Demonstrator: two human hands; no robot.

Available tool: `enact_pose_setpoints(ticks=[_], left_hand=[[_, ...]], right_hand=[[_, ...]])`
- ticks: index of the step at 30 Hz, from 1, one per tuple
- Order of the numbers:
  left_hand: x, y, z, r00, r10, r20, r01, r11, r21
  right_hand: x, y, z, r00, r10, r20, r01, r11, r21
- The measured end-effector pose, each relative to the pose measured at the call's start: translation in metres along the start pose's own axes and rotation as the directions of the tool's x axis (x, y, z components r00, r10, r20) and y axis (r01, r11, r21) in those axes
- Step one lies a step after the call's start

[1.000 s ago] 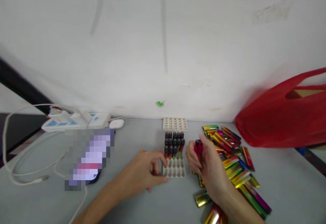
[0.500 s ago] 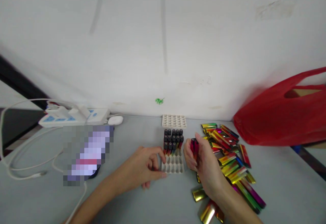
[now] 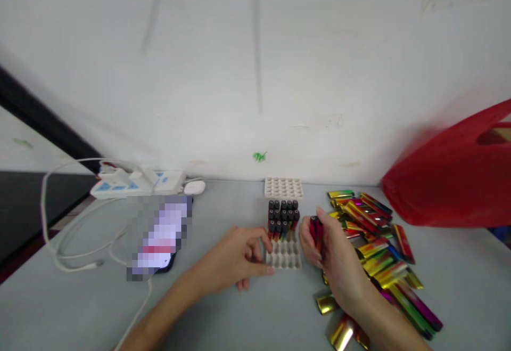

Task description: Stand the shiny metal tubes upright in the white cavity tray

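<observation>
A white tray with round pockets (image 3: 284, 256) lies at the middle of the table. Several upright items with black tops (image 3: 283, 215) fill its back rows, while its front pockets are bare. At the tray's left edge is my left hand (image 3: 243, 258), thumb and fingers apart, with nothing between them. To the right of the tray, my right hand (image 3: 333, 252) is closed around dark red items with black tops (image 3: 316, 228). Right of that hand lies a loose pile of shiny gold, red, green and purple foil-like pieces (image 3: 361, 218), partly hidden by my right forearm.
A second white tray (image 3: 283, 187) lies against the wall. On the left are a phone (image 3: 163, 234) with a blurred screen, a power strip (image 3: 171, 182), white cables and a small white case (image 3: 194, 187). A red bag (image 3: 447, 180) stands at the right.
The whole view has shifted, so the table's contents appear farther right. Both hands keep about the same place relative to the tray.
</observation>
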State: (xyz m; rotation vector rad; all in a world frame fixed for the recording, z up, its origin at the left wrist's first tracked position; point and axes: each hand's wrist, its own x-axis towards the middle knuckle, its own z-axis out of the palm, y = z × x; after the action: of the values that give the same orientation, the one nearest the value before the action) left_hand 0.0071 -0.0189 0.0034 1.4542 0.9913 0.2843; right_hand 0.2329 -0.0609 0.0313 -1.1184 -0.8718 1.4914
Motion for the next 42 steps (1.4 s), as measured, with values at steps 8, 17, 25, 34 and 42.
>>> enact_pose_setpoints(ticks=[8,17,25,34,42], left_hand=[[0.0017,-0.0039,-0.0003,1.000,0.000,0.000,0.000,1.000,0.020],[0.0011,-0.0019,0.0001,1.000,0.007,-0.005,-0.007,0.999,0.043],[0.0014,-0.0029,0.0014,1.000,-0.007,-0.016,0.008,0.999,0.036],[0.0015,-0.0025,0.0010,1.000,-0.013,-0.017,0.013,1.000,0.028],[0.0024,-0.0057,0.0004,1.000,-0.010,-0.022,0.010,1.000,0.007]], right_hand=[[0.0010,0.0005,-0.0003,1.000,-0.007,-0.015,0.006,1.000,-0.016],[0.0032,0.0035,-0.0010,1.000,0.018,-0.020,-0.018,0.999,-0.028],[0.0035,0.0051,-0.0004,1.000,0.009,-0.001,-0.009,0.999,-0.041],[0.0040,0.0064,-0.0019,1.000,0.011,0.004,-0.011,0.999,-0.031],[0.0045,0.0021,-0.0019,1.000,-0.001,-0.017,0.000,1.000,-0.029]])
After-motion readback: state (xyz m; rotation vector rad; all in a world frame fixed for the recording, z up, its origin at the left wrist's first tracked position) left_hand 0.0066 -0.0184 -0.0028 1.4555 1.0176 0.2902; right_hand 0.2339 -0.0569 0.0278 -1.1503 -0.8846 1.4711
